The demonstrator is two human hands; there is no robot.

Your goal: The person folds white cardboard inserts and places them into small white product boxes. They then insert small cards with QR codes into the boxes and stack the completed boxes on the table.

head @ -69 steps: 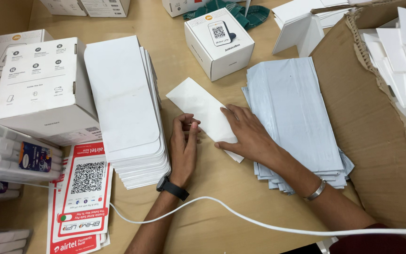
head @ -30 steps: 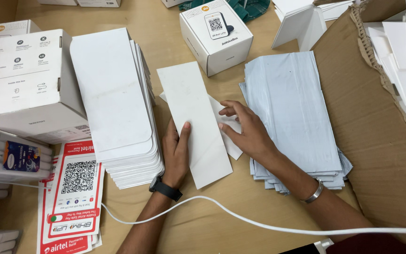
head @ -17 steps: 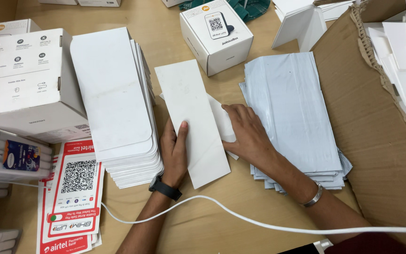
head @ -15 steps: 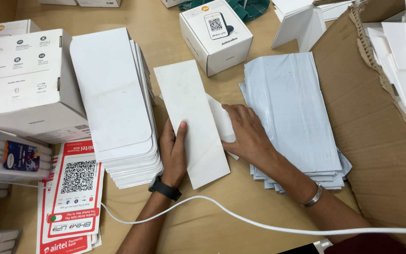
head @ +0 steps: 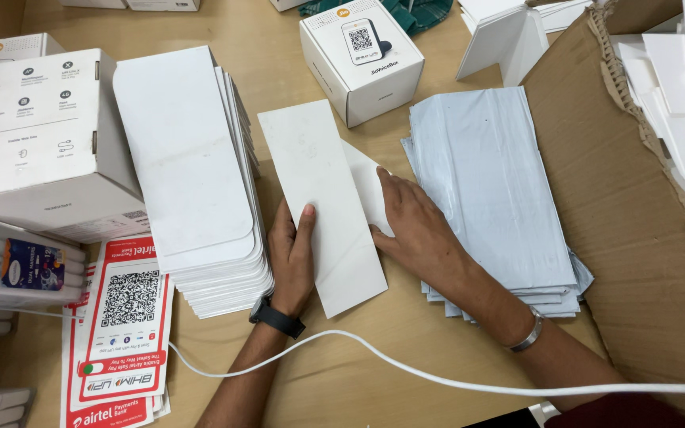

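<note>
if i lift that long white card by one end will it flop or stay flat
Probably stays fairly flat: the white card lies straight with crisp edges, like the stack of cards beside it. Likely light, and it may slide on the smooth table; the left hand steadies it.

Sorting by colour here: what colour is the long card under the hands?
White, plain; the long card shows clearly in the head view.
</note>
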